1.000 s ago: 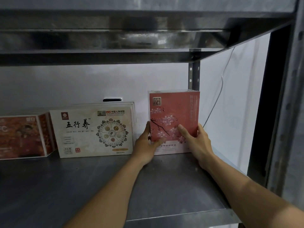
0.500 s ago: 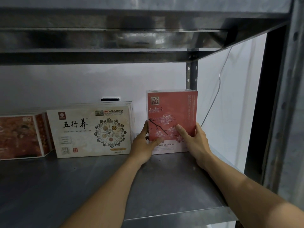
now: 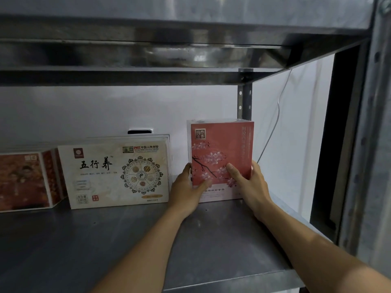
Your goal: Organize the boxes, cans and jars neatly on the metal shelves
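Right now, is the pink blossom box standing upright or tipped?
Upright: the pink blossom box stands flat on the shelf, side edges vertical.

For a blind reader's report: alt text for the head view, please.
The left hand and right hand grip an upright pink box at the back right of a metal shelf, one on each side edge. To its left, across a gap, stand a white box and a red box.

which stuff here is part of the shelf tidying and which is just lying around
Job: pink blossom box, gripped by left hand and right hand; cream box; red box; metal shelf.
Just there: white cable on the wall; small black object behind the cream box.
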A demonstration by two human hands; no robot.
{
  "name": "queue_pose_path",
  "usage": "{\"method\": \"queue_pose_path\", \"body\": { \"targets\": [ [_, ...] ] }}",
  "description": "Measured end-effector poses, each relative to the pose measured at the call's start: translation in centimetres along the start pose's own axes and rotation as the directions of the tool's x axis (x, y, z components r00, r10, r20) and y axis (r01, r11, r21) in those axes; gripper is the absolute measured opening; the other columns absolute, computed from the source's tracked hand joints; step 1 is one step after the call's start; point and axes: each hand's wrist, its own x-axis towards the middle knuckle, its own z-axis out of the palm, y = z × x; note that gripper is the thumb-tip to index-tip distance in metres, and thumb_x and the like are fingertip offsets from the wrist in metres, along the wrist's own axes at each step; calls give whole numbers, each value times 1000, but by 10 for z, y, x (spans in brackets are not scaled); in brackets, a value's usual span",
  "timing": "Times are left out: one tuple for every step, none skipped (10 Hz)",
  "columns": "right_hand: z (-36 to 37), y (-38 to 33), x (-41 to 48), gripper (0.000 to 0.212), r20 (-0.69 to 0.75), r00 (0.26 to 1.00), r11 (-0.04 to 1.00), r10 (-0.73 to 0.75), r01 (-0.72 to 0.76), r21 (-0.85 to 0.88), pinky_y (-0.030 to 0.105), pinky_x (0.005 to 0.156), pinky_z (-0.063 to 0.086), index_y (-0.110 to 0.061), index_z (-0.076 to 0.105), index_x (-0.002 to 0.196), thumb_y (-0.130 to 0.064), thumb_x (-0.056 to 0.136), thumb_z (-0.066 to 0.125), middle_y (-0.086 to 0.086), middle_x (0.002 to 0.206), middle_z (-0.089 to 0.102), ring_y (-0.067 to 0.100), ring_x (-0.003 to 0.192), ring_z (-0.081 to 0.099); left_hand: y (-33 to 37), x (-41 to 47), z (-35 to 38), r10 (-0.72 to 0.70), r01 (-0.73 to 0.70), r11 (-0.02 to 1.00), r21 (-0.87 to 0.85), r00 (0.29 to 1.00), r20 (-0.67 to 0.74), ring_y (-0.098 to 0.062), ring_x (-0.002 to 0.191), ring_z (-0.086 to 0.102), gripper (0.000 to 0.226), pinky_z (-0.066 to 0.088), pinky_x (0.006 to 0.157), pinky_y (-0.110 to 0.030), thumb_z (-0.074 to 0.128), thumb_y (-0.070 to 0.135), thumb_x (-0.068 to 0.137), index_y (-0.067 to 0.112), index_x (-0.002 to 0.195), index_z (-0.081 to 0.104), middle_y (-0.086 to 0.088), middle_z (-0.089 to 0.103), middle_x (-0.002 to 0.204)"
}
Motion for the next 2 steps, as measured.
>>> {"method": "queue_pose_path", "body": {
  "targets": [
    [-2, -14, -12, 55, -41, 999, 996, -23, 20, -81, 10, 67, 47, -32, 44, 125, -60, 82, 63, -15, 113, 62, 7, 90, 63, 7, -6, -4, -78, 77, 997, -27, 996, -47, -12, 127, 45, 76, 35, 101, -23, 70, 45, 84, 18, 147, 36, 7, 48, 136],
    [-8, -33, -32, 60, -113, 991, 988, -72, 56, -144, 12, 81, 41, -27, 43, 137, -52, 87, 64, -15, 114, 54, 6, 97, 56, 13, -14, -11, -134, 133, 991, -22, 987, -84, -23, 133, 42, 74, 38, 106, -33, 65, 47, 87, 14, 147, 36, -3, 46, 144]
  ]
}}
